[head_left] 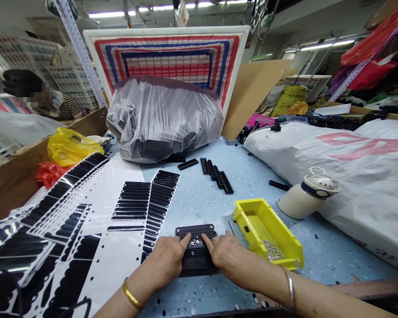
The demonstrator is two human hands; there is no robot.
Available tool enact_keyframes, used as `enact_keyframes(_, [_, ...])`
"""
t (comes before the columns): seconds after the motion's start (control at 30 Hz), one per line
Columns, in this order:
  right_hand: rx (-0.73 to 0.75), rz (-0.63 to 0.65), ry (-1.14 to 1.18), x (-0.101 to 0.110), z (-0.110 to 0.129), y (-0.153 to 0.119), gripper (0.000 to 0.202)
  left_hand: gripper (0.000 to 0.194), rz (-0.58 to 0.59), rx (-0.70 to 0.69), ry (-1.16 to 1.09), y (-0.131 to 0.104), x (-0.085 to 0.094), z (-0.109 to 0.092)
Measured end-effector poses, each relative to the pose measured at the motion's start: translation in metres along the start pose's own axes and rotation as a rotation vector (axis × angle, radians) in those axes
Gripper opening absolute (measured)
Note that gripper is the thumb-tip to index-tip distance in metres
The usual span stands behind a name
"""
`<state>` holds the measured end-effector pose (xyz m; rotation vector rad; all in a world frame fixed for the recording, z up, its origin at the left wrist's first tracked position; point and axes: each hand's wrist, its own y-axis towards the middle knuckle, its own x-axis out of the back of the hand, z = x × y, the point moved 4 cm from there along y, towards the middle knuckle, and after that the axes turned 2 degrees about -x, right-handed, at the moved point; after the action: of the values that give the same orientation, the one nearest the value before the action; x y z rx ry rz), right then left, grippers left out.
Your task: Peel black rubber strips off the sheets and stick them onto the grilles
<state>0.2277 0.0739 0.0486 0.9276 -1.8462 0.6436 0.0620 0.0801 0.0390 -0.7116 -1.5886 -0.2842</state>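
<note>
Several black textured strips point(196, 263) lie side by side as a block at the table's front, with small shiny metal pieces on top. My left hand point(168, 257) rests at the block's left side, its index finger extended onto the strips. From the right, my right hand point(223, 252) touches the same block with an extended index finger; its other fingers are curled. Whether either hand grips a small piece is hidden. To the right sits a yellow bin point(252, 221) with small metal rings point(272, 250) at its near end.
Sheets of black stickers point(131, 201) cover the left side. Black strips point(219, 176) lie beyond the block. A plastic-wrapped bundle point(166, 119) stands at the back. On the right are a cream bottle point(296, 201) and a white sack point(361, 176). A person point(66, 106) is at far left.
</note>
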Motion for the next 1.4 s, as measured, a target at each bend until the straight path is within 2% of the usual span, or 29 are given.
enact_keyframes(0.3, [-0.074, 0.039, -0.094, -0.009, -0.013, -0.023, 0.057, 0.071, 0.005, -0.001, 0.018, 0.001, -0.002, 0.000])
enact_keyframes(0.43, [-0.112, 0.000, -0.027, -0.014, -0.011, -0.022, 0.060, 0.071, -0.005, -0.003, 0.033, 0.002, -0.006, 0.002])
enact_keyframes(0.67, [-0.110, 0.075, -0.024, -0.038, -0.001, -0.030, 0.072, 0.072, -0.023, -0.003, 0.010, 0.000, -0.007, 0.002])
enact_keyframes(0.77, [-0.132, 0.105, 0.050, -0.040, -0.003, -0.029, 0.076, 0.071, -0.029, -0.002, 0.006, 0.002, -0.008, 0.003])
enact_keyframes(0.87, [-0.177, 0.126, 0.222, -0.034, -0.010, -0.023, 0.075, 0.070, -0.038, -0.012, 0.014, 0.003, -0.009, 0.004])
enact_keyframes(1.0, [-0.225, 0.094, 0.340, -0.031, -0.015, -0.019, 0.070, 0.068, -0.049, -0.019, 0.028, -0.003, -0.008, 0.008])
enact_keyframes(1.1, [-0.223, 0.048, 0.301, -0.038, -0.011, -0.022, 0.075, 0.070, -0.042, -0.003, 0.048, -0.012, -0.008, 0.012])
enact_keyframes(1.23, [-0.212, 0.056, 0.272, -0.048, -0.008, -0.024, 0.079, 0.080, 0.009, 0.043, 0.091, -0.021, -0.009, 0.018])
enact_keyframes(1.4, [-0.205, 0.033, 0.224, -0.046, -0.008, -0.023, 0.079, 0.085, 0.019, 0.069, 0.137, -0.024, -0.011, 0.022])
